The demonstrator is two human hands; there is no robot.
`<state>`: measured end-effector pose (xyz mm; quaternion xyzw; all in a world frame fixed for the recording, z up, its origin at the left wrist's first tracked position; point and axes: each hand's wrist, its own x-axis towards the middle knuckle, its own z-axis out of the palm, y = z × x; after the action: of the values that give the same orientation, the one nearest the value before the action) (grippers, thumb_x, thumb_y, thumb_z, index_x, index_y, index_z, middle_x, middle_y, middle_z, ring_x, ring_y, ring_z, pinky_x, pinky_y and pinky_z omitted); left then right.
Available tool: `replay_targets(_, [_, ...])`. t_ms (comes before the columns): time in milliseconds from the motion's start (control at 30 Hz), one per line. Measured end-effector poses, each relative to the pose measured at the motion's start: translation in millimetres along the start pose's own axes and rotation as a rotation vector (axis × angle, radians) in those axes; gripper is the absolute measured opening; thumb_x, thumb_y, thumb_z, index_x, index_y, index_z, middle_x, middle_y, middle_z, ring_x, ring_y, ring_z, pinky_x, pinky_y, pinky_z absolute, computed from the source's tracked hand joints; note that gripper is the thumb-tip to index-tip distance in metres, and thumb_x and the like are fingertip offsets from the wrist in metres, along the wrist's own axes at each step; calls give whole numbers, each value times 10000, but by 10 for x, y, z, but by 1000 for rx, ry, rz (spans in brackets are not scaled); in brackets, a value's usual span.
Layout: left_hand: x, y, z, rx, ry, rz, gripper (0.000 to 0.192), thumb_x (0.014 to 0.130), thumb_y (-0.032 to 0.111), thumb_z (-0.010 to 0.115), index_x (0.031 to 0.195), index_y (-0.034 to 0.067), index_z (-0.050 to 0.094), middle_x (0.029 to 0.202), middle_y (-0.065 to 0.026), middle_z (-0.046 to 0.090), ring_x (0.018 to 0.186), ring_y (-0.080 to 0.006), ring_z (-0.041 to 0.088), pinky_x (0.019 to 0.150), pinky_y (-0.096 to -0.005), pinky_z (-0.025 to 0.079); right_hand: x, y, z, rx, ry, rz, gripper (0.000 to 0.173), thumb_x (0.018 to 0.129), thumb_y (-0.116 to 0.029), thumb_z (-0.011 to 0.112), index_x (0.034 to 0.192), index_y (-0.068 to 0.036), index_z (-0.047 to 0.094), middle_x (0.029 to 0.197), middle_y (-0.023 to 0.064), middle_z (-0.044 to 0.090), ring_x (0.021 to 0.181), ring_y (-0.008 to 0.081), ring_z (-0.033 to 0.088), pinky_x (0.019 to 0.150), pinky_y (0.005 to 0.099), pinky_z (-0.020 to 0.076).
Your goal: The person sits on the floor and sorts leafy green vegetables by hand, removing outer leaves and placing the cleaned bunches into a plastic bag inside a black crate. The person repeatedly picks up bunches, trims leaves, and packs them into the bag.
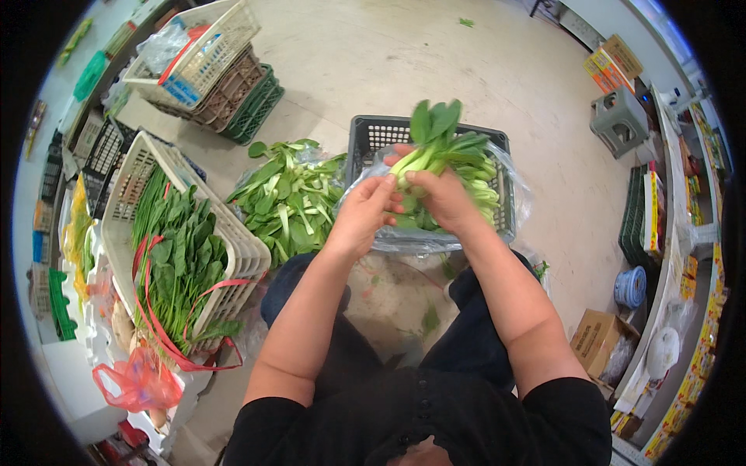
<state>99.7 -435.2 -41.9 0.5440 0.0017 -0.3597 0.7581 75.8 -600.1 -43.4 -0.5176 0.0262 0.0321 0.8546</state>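
Note:
A bunch of leafy greens with pale green stems, like bok choy (434, 131), is held above a dark plastic crate (428, 120). My right hand (443, 195) is closed around its stems, thumb on the near side. My left hand (370, 204) is at the stem ends, thumb and forefinger touching them, its other fingers partly curled. Whether it grips a stem cannot be told. More of the greens (481, 175) lie in the crate, which is lined with a clear plastic bag (402, 242). A pile of loose leaves and stems (291, 204) lies left of the crate.
At left stands a white plastic crate (245, 244) with dark leafy greens (183, 244) and red ribbon (157, 343). Stacked crates (253, 105) stand farther back on the left. A red plastic bag (140, 381) is at lower left. Shelves, a grey stool (620, 119) and a cardboard box (600, 343) are at right.

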Motion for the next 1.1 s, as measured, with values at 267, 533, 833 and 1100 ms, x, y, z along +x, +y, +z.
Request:
replay_targets(267, [-82, 132, 4, -34, -197, -226, 275, 1003, 274, 415, 1002, 35, 552, 819, -30, 570, 670, -123, 541, 544, -252, 402, -42, -60, -18, 61, -56, 104, 577, 788, -143, 549, 1340, 11, 475, 1203, 165, 610, 1069, 227, 595, 972, 366, 464])
replay_targets(533, [-74, -2, -19, 84, -112, -120, 263, 1000, 304, 416, 868, 84, 474, 733, 7, 451, 571, -89, 395, 496, -232, 285, -66, -58, -31, -246, -146, 34, 448, 883, -265, 662, 1228, 6, 568, 1159, 125, 632, 1064, 193, 593, 951, 333, 460])
replay_targets(833, [-42, -32, 26, 8, -207, -46, 231, 979, 270, 415, 817, 106, 442, 697, 46, 359, 546, -54, 312, 465, -213, 223, -75, -86, -39, -11, -111, 86, 365, 851, -254, 702, 1122, -32, 598, 1087, 98, 660, 984, 160, 614, 851, 305, 498])
replay_targets(1100, [-21, -120, 29, -105, -207, -63, 269, 997, 292, 388, 804, 110, 430, 660, 59, 356, 521, -39, 288, 463, -196, 225, -90, -76, 19, 8, -92, 66, 284, 868, -201, 670, 1090, -38, 602, 1076, 106, 663, 935, 152, 613, 832, 308, 502])
